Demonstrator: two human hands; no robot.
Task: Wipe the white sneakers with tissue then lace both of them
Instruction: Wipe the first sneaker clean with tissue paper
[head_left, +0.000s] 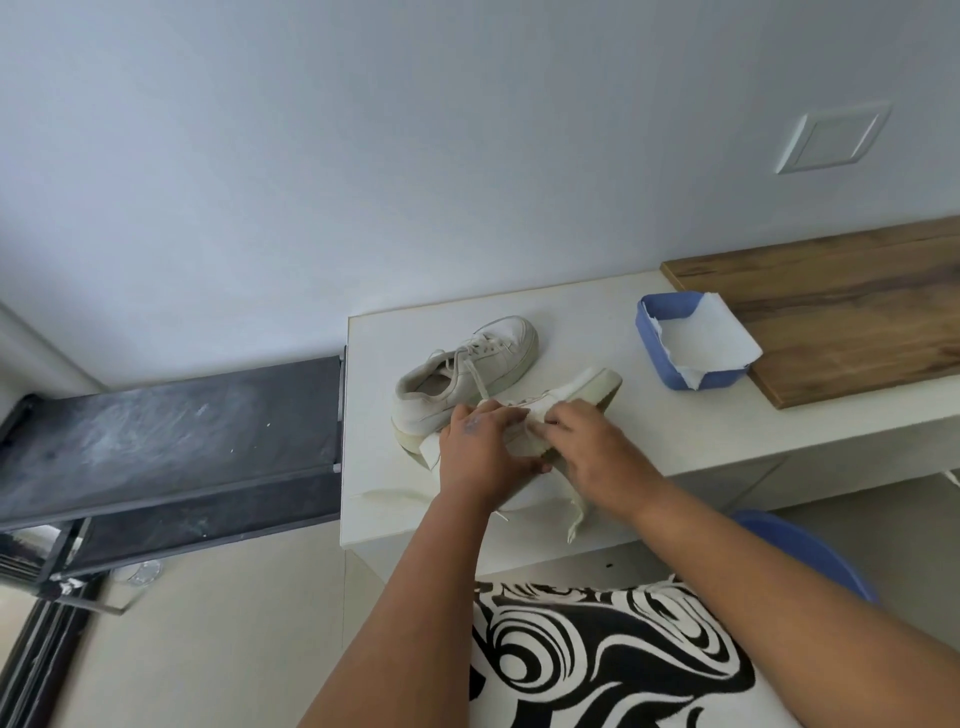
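Both hands, left (480, 452) and right (592, 449), pinch a tilted, thick-soled sneaker (566, 400). Behind it a laced sneaker (467, 371) rests on the smooth white table (384, 499).

Near sneaker (566, 400) mostly hidden under hands; wooden board (852, 312) cut by right edge.

White rectangular tabletop (395, 499) carries: two white low-top sneakers (467, 369), blue plastic tray (649, 332) lined with white tissue, brown wooden board (857, 312), possibly loose cream laces (395, 496).
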